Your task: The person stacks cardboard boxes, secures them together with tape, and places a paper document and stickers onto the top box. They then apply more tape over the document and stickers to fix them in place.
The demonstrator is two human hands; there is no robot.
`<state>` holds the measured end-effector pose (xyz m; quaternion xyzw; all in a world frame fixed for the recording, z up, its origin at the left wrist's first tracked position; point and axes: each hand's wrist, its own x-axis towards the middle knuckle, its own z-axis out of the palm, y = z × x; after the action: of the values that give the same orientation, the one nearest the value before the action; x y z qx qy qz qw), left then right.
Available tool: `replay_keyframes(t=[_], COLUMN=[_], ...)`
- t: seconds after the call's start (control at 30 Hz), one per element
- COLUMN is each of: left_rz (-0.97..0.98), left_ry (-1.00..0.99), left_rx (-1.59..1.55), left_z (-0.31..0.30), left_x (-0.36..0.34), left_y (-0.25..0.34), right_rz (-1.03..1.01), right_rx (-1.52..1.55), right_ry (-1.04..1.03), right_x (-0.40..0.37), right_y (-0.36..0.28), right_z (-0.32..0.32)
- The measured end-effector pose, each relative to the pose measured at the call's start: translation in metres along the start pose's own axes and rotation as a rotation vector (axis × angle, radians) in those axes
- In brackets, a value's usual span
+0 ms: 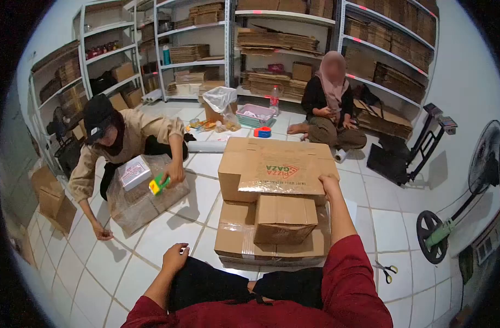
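Right hand (330,187): fingers closed on the near right corner of the printed carton (288,153), thumb on the upper side. Left hand (175,257): near the left knee, fingers loosely bent; cannot tell whether thumb and fingertips meet. Printed carton sits on the large bottom box (234,240), toward its far edge. Smaller box (284,218) rests on the same bottom box, between the carton and the near edge, its front taped. Stack stands on the tiled floor (389,232). Scissors (389,270) lie on the tiles, beyond the bottom box's near right corner. Off its left edge, well apart, a co-worker (121,128) holds a tape dispenser (158,185) over a wrapped box (138,210); a white box (134,173) lies on top. Second person (334,104) sits beyond the stack, before shelves (285,19).
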<state>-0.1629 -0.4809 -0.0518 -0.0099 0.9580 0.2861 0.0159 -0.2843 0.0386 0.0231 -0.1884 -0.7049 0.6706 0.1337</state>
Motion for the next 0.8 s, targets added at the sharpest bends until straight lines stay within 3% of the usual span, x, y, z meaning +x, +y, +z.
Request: replay_keyframes(t=[0.07, 0.1, 0.2, 0.3, 0.5, 0.63, 0.7, 0.73, 0.8], left_rz=[0.03, 0.052, 0.052, 0.037, 0.043, 0.045, 0.023, 0.03, 0.014], left_ry=[0.002, 0.019, 0.027, 0.045, 0.1, 0.084, 0.083, 0.075, 0.067], left_rx=[0.002, 0.008, -0.019, -0.032, -0.076, -0.065, -0.073, -0.062, -0.055], left_z=[0.002, 0.002, 0.001, 0.0, -0.001, 0.0, 0.0, 0.001, 0.002], left_x=[0.004, 0.004, 0.004, 0.001, -0.003, -0.002, -0.001, -0.002, 0.001], left_y=[0.0, 0.0, 0.003, 0.001, 0.002, 0.001, 0.003, 0.003, 0.002], right_rz=[0.097, 0.108, -0.223, -0.362, -0.258, -0.113, -0.413, -0.4, -0.317], right_rx=[-0.324, -0.328, -0.479, -0.556, -0.765, -0.733, -0.778, -0.772, -0.3], right_ry=[0.066, 0.079, 0.409, 0.495, 0.386, 0.301, 0.311, 0.318, 0.342], right_x=[0.002, -0.002, -0.003, -0.001, -0.006, -0.011, 0.017, 0.022, 0.016], right_y=[-0.004, -0.004, -0.004, -0.016, -0.017, -0.016, 0.02, 0.032, 0.038], right_z=[-0.003, 0.0, 0.012, 0.014, 0.02, 0.015, 0.001, -0.006, -0.012])
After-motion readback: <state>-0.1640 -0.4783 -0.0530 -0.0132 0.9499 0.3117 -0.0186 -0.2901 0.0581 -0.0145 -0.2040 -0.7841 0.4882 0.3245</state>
